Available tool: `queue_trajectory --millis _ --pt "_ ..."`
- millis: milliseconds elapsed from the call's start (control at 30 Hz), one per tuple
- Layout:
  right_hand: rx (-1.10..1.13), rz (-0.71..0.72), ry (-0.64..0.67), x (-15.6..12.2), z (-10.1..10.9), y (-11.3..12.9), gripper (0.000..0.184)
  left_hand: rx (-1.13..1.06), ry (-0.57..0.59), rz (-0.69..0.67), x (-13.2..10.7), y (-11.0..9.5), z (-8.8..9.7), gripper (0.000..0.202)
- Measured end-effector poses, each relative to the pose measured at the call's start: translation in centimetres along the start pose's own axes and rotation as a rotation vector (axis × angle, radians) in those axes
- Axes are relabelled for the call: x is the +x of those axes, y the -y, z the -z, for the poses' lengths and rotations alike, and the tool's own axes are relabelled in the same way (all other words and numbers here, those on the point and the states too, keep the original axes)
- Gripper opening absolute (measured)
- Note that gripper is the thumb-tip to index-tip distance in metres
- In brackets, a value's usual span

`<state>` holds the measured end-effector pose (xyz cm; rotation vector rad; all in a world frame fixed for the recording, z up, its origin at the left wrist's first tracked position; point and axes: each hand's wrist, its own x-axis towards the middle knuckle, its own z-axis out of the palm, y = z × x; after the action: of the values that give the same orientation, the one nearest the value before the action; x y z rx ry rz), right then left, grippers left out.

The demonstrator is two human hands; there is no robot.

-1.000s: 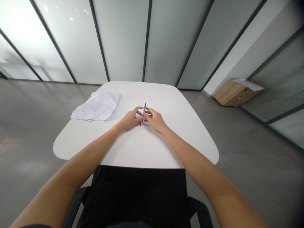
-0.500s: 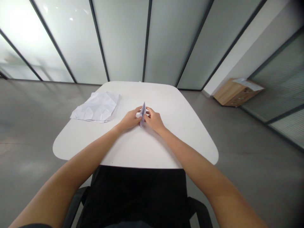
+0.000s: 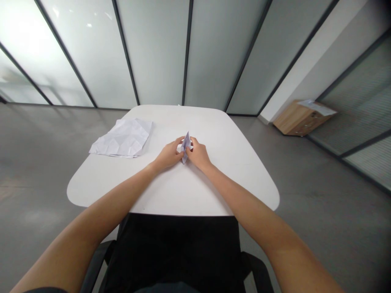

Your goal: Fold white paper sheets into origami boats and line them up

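Since the left hand (image 3: 167, 156) and right hand (image 3: 198, 155) pinch it from both sides with fingertips pressed close, the folded paper piece (image 3: 185, 145) stays raised near the middle of the bench (image 3: 220, 179). Its long axis runs front to back, pointed tip toward the bench's far edge, leaning slightly right. A creased white paper sheet (image 3: 122, 138) lies on the bench's left side. A wooden cabinet (image 3: 297, 125) sits on the floor past the bench's far right corner.

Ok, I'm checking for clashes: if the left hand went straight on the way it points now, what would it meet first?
The folded paper, which the left hand already touches at its fingertips. Just beyond that paper, the right hand looks next in line, though depth is hard to judge from this view.
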<state>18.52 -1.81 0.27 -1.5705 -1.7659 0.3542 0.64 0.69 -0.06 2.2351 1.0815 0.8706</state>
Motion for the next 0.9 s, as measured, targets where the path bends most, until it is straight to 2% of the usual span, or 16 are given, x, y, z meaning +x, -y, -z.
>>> queue_trajectory --millis 200,433,600,800,900 --pt "-0.194 0.023 0.003 -0.2 0.0 0.4 0.050 0.019 -0.013 -0.015 0.1 0.4 -0.2 0.075" --pt "-0.230 0.032 -0.024 0.0 0.1 -0.3 0.041 -0.046 -0.028 0.038 0.0 0.7 0.1 0.069" --pt "-0.099 0.056 -0.012 0.2 0.3 -0.3 0.035 -0.084 -0.039 0.053 0.1 0.7 0.6 0.053" --pt "0.141 -0.026 0.047 0.8 0.6 -1.2 0.034 -0.168 0.013 0.095 0.2 1.2 1.5 0.038" --pt "0.245 -0.058 0.066 1.1 0.8 -1.7 0.039 -0.254 0.040 0.111 0.2 1.4 1.7 0.040"
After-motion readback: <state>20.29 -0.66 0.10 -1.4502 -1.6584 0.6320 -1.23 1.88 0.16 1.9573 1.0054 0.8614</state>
